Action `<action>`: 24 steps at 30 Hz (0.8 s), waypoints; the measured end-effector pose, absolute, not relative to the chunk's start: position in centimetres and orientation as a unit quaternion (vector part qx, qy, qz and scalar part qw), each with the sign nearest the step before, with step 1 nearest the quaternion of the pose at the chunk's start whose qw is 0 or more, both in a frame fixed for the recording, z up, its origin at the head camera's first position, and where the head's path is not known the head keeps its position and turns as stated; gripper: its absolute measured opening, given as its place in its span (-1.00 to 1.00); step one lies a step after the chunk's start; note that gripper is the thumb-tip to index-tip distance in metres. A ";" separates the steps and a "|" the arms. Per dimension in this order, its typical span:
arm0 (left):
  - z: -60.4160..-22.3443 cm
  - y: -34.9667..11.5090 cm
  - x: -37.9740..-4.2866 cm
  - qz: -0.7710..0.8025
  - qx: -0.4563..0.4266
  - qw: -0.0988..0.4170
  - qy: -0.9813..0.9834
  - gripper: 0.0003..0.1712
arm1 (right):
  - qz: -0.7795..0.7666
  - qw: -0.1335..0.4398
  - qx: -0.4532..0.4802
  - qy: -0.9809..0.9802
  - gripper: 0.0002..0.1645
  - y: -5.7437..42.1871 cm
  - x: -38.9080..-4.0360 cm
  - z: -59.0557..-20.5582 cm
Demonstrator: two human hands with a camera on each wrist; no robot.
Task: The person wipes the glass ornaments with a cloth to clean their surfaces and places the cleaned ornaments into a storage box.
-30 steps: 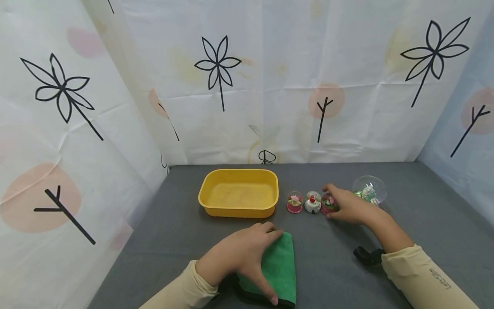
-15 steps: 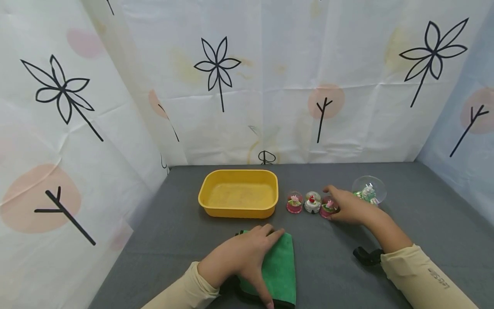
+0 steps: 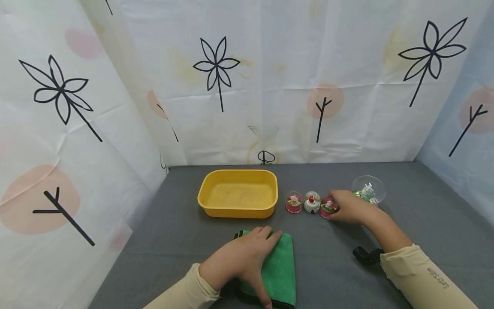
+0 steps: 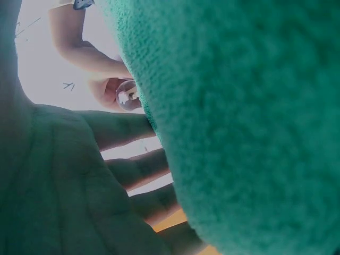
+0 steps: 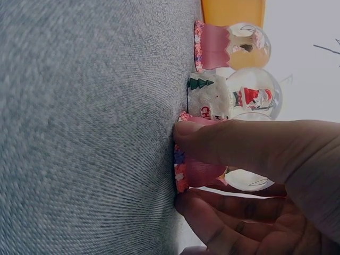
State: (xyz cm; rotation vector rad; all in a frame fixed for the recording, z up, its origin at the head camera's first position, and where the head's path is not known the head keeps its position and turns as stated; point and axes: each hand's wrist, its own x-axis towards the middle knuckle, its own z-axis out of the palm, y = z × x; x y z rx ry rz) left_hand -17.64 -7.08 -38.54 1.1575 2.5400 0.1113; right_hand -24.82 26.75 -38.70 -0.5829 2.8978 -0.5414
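In the head view, my right hand (image 3: 349, 208) holds a small pink-based snow globe (image 3: 327, 209), the rightmost of three in a row. The right wrist view shows the thumb against its pink base (image 5: 203, 172) and fingers curled behind it, the base at the grey cloth. Touching it is a white snow globe (image 3: 311, 202) with a red-clad figure; another pink snow globe (image 3: 293, 203) stands at the row's left. My left hand (image 3: 241, 262) rests, fingers spread and fairly straight, over a folded green cloth (image 3: 283, 268). That cloth (image 4: 249, 122) fills much of the left wrist view.
A yellow tray (image 3: 237, 212) sits left of the globes. Behind my right hand stands a larger clear dome (image 3: 369, 191) with a whitish-green figure inside, partly hidden. A black strap (image 3: 367, 256) hangs by the right wrist. Patterned white sheets (image 3: 289, 124) rise behind the grey table (image 3: 162, 240).
My right fingers have closed in around the right-hand pink globe, which has shifted slightly left toward the white one. The left hand stays over the green cloth, almost still.
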 end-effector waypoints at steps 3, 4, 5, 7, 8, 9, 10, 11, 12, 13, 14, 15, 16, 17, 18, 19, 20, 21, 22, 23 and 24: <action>-38.7 -7.1 -17.5 0.035 0.415 0.158 0.895 0.67 | -0.176 0.065 -0.197 0.962 -0.39 26.8 -24.8 -38.7; -38.7 -7.1 -17.5 0.034 0.417 0.153 0.895 0.67 | -0.177 0.063 -0.199 0.962 -0.40 26.8 -24.9 -38.7; -38.8 -7.1 -17.4 0.031 0.419 0.149 0.895 0.67 | -0.176 0.061 -0.200 0.962 -0.39 26.8 -24.9 -38.7; -38.8 -7.1 -17.4 0.027 0.421 0.143 0.895 0.66 | -0.178 0.058 -0.200 0.962 -0.39 26.8 -24.8 -38.7; -38.8 -7.1 -17.4 0.024 0.423 0.140 0.895 0.66 | -0.178 0.057 -0.198 0.962 -0.40 26.7 -24.8 -38.7; -38.8 -7.1 -17.4 0.021 0.424 0.138 0.895 0.66 | -0.178 0.057 -0.197 0.962 -0.40 26.7 -24.8 -38.8; -38.8 -7.1 -17.3 0.018 0.425 0.135 0.895 0.66 | -0.179 0.056 -0.198 0.962 -0.42 26.7 -24.8 -38.8; -38.8 -7.0 -17.3 0.014 0.427 0.132 0.894 0.66 | -0.179 0.057 -0.196 0.962 -0.44 26.7 -24.9 -38.9; -38.8 -7.0 -17.3 0.011 0.429 0.130 0.894 0.66 | -0.178 0.056 -0.196 0.963 -0.45 26.7 -24.9 -38.9; -38.8 -7.0 -17.3 0.007 0.431 0.125 0.894 0.66 | -0.178 0.056 -0.195 0.963 -0.46 26.7 -24.8 -38.8; -38.8 -6.9 -17.2 0.002 0.433 0.118 0.894 0.66 | -0.177 0.056 -0.194 0.963 -0.45 26.7 -24.8 -38.8; -38.8 -6.9 -17.2 -0.002 0.435 0.112 0.894 0.66 | -0.178 0.054 -0.196 0.963 -0.46 26.7 -24.8 -38.8; -38.9 -6.9 -17.2 -0.006 0.436 0.106 0.893 0.66 | -0.179 0.053 -0.197 0.963 -0.46 26.7 -24.8 -38.8; -38.9 -6.9 -17.1 -0.010 0.438 0.100 0.893 0.67 | -0.179 0.052 -0.196 0.963 -0.45 26.7 -24.8 -38.8; -38.9 -6.8 -17.1 -0.013 0.439 0.095 0.893 0.67 | -0.180 0.049 -0.198 0.962 -0.44 26.7 -24.8 -38.8; -39.0 -6.8 -17.0 -0.016 0.440 0.090 0.893 0.67 | -0.182 0.048 -0.200 0.962 -0.44 26.8 -24.8 -38.9; -39.0 -6.8 -17.0 -0.016 0.441 0.088 0.893 0.68 | -0.183 0.047 -0.201 0.961 -0.45 26.8 -24.9 -39.0; -39.0 -6.8 -17.0 -0.017 0.442 0.087 0.893 0.69 | -0.183 0.048 -0.201 0.961 -0.45 26.8 -24.9 -39.0; -39.1 -6.8 -17.0 -0.017 0.442 0.086 0.893 0.69 | -0.184 0.050 -0.200 0.961 -0.45 26.8 -24.9 -39.1; -39.1 -6.8 -17.0 -0.016 0.443 0.086 0.892 0.70 | -0.184 0.050 -0.200 0.961 -0.45 26.7 -25.0 -39.1; -39.1 -6.9 -17.0 -0.015 0.443 0.086 0.892 0.70 | -0.183 0.051 -0.199 0.961 -0.46 26.7 -25.0 -39.1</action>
